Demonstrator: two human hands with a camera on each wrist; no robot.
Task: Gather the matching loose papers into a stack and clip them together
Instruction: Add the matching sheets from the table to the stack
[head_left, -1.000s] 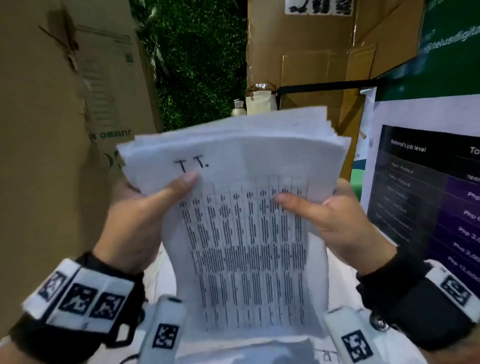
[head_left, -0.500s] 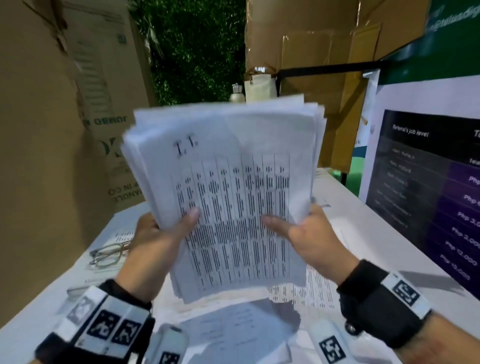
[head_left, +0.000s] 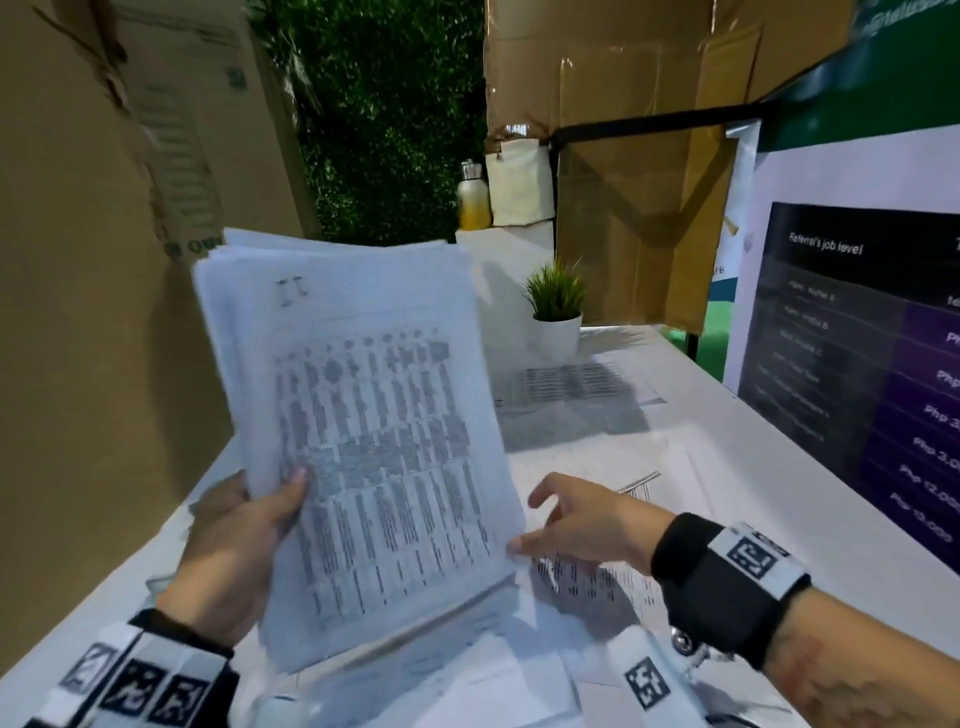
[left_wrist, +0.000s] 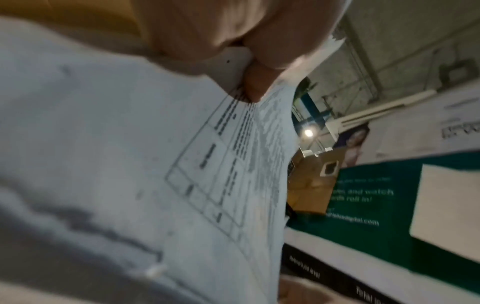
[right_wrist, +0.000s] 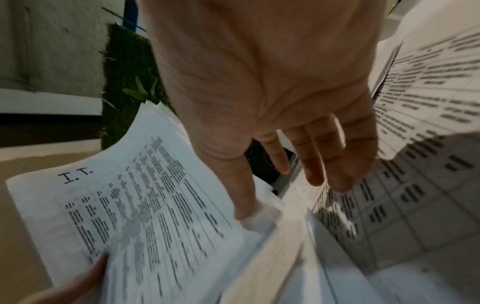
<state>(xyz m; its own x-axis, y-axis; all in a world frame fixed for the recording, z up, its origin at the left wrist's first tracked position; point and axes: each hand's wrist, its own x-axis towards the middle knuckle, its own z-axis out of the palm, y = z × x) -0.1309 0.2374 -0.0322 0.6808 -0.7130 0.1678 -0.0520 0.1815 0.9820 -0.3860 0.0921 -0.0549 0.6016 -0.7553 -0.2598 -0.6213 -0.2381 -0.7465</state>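
Observation:
A thick stack of printed table sheets (head_left: 363, 415), marked "I.T." at the top, stands tilted above the white table (head_left: 104, 597). My left hand (head_left: 244, 540) grips its lower left edge, thumb on the front sheet and fingers behind. The left wrist view shows those fingers (left_wrist: 233, 30) against the stack's back sheet (left_wrist: 130, 164). My right hand (head_left: 576, 519) hovers at the lower right corner with fingers spread, only the thumb tip touching the paper. In the right wrist view that hand (right_wrist: 272, 82) is open beside the stack (right_wrist: 142, 216). No clip is visible.
Loose printed sheets (head_left: 571, 384) lie across the table, more under my right hand (head_left: 597, 577). A small potted plant (head_left: 556, 312) and a bottle (head_left: 472, 197) stand at the back. Cardboard boxes (head_left: 104, 260) wall the left; a poster board (head_left: 857, 338) stands at the right.
The stack has come down and tilted leftward. My right hand let go of its side and now only touches the lower corner. My left hand slid to the lower edge.

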